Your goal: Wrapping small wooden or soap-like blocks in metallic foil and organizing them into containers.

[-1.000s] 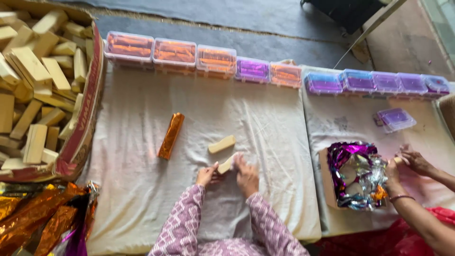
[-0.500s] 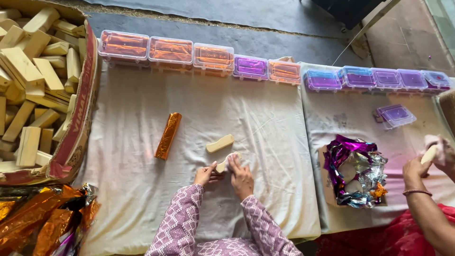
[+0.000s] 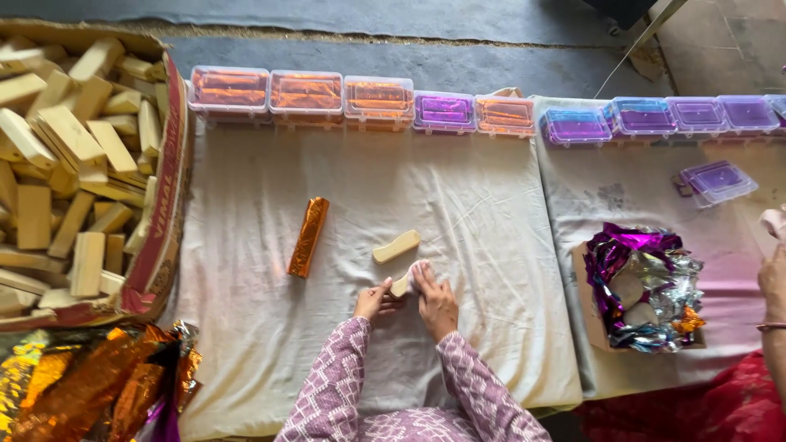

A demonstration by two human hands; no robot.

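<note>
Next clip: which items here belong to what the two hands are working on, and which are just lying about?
In hand:
- left hand and right hand, both on a small pale wooden block
- second pale wooden block and orange foil-wrapped bar just beyond, on the white cloth

Lying about:
- cardboard box of wooden blocks
- row of lidded plastic boxes
- purple foil heap

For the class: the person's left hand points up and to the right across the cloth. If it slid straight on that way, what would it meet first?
The left hand would meet the pale bar that both hands already pinch, the right hand just behind it. Beyond lies another pale bar.
</note>
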